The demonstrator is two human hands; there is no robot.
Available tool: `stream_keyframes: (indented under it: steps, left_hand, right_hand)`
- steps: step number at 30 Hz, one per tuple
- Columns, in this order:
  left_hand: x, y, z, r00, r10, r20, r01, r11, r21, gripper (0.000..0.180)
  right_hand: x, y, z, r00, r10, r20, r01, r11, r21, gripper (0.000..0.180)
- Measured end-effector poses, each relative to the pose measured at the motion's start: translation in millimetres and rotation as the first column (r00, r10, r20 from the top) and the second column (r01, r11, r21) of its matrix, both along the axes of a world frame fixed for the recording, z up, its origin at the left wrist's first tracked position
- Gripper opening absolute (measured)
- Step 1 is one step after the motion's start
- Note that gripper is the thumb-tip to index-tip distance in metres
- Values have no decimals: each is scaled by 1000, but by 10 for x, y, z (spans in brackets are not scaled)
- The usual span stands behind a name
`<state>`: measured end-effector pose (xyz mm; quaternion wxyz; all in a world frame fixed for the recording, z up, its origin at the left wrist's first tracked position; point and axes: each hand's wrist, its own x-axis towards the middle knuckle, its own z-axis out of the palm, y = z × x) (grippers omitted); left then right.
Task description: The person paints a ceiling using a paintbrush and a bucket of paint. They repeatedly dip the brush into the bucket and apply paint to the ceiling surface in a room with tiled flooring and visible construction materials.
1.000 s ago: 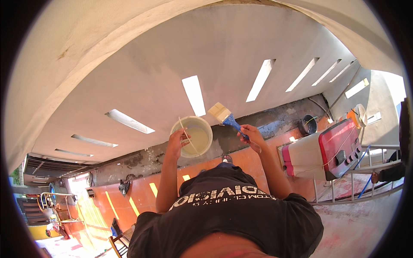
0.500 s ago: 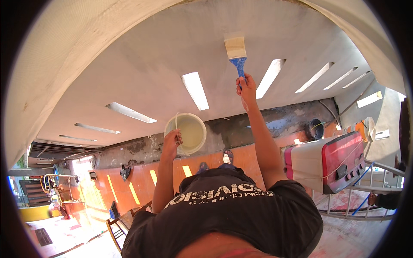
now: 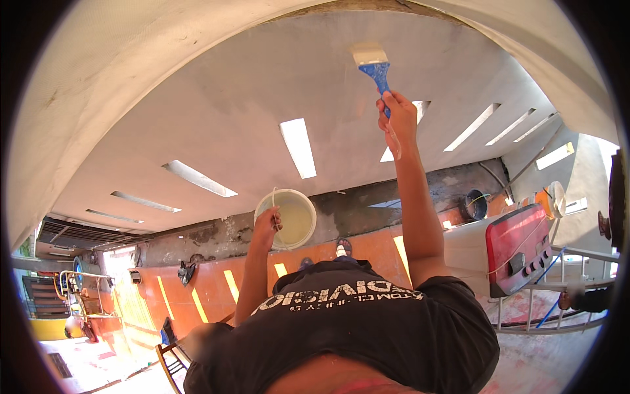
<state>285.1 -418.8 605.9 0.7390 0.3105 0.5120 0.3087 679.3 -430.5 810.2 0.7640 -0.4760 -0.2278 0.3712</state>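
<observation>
My right hand (image 3: 399,117) is closed round the handle of a wide, flat paintbrush (image 3: 376,70) with a blue handle and pale bristles. The bristles press against the grey wall (image 3: 230,105) above a row of slot openings. A light streak trails down from my fingers over the wrist. Lower and to the left, my left hand (image 3: 267,224) grips the thin wire-like handle of a pale bucket (image 3: 314,217) at its left side. Cloudy, yellowish liquid (image 3: 295,222) lies inside it.
Orange floor (image 3: 213,279) runs below the wall's dark, wet-looking base. To the right are a black bucket (image 3: 473,205), a red-and-white box-like thing (image 3: 518,253) and a metal ladder (image 3: 558,287). A wooden chair (image 3: 172,361) stands at lower left. A dark-sleeved hand (image 3: 566,300) shows by the ladder.
My right hand has carried the brush slightly to the right and upward along the wall, its bristles now bent flatter. The left hand and bucket sit a little lower in view.
</observation>
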Motion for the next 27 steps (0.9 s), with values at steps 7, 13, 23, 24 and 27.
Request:
stream_keyframes:
  steps: [7,13,23,24,27]
  left_hand:
    - [-105,-22,-51,998,-53,16,53,999,13,17]
    - [-238,33,30,998,-47,35,46,999,10,17]
    - [-459,80,-72,997,-73,24,73,997,17,15]
    - [-469,97,-94,998,-63,17,63,998,3,16]
    - [-505,95,-149,998,-50,26,51,999,-10,17]
  right_hand:
    - [-122,340,-172,996,-51,68,45,995,84,16]
    - [-430,105,-1776,983,-129,-128,47,861,-507,17]
    - [-356,202,405,995,-59,77,59,998,4,19]
    - [-374,227,479,994,-75,83,72,997,39,19]
    - [-503,373,187,993,-87,81,87,996,-1,18]
